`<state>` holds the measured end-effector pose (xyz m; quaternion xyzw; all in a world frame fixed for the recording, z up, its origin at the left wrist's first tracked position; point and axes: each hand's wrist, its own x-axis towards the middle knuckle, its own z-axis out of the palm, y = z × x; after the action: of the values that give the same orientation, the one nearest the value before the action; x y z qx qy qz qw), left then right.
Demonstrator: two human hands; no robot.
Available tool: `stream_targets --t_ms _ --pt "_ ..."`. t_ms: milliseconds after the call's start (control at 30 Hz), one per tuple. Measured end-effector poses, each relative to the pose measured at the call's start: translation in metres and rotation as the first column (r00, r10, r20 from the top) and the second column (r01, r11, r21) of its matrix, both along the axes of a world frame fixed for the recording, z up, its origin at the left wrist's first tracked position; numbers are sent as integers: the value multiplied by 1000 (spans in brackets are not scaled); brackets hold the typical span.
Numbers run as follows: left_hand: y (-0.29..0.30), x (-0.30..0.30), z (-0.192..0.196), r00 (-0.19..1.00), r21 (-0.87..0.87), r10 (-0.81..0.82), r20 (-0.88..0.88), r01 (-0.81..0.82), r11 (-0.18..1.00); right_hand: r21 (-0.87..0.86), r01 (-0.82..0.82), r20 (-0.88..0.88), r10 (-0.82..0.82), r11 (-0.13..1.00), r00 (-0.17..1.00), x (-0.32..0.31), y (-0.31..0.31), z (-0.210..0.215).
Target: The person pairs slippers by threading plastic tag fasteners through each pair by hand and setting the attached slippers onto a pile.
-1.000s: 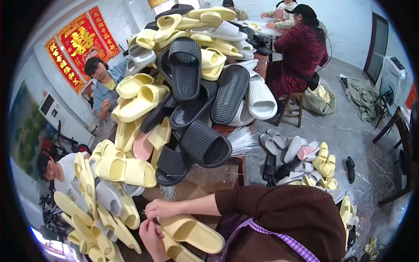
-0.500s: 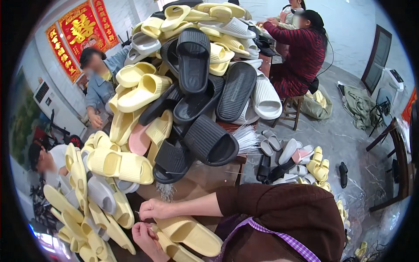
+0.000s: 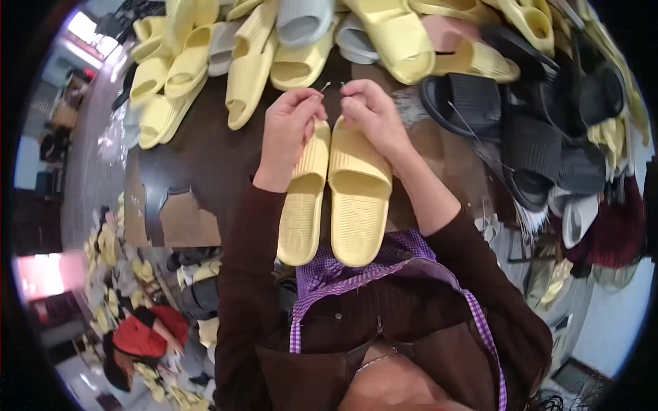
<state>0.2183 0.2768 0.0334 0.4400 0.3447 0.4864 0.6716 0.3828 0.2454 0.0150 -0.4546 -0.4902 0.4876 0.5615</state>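
Observation:
A pair of yellow slide slippers lies side by side close to my body, the left slipper (image 3: 300, 222) partly behind my left hand and the right slipper (image 3: 360, 219) mostly showing. Over their far ends, the fingers of my left hand (image 3: 291, 130) pinch a thin pale strand (image 3: 325, 87), its tip sticking up. My right hand (image 3: 373, 116) is closed just beside it, thumb against fingers. A tiny tip shows at its fingertips, too small to name. The two hands are slightly apart.
Yellow slippers (image 3: 250, 61), grey slippers (image 3: 305, 20) and black slippers (image 3: 473, 103) crowd the far and right sides of the dark table (image 3: 205, 157). White strands (image 3: 531, 222) hang at right. Cardboard (image 3: 188, 219) lies left. A person in red (image 3: 151, 332) is at lower left.
The view has swung, bringing my hands and the yellow pair to the middle. Both hands were at the slippers' ends before; now their fingertips are raised, a strand tip showing.

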Motion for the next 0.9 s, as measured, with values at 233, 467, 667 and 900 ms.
stream_targets --t_ms 233,467,667,900 --pt "-3 -5 -8 995 34 -74 69 72 997 135 21 42 -27 991 999 -10 -13 2" --pt "-12 7 2 998 117 -59 7 57 992 237 70 170 -112 969 979 -6 -17 5" --pt "-19 6 11 999 137 -22 29 18 990 219 93 166 -131 971 977 -8 -21 10" --pt "-30 16 17 999 118 41 -26 -37 992 300 101 203 -167 948 965 -7 -23 17"
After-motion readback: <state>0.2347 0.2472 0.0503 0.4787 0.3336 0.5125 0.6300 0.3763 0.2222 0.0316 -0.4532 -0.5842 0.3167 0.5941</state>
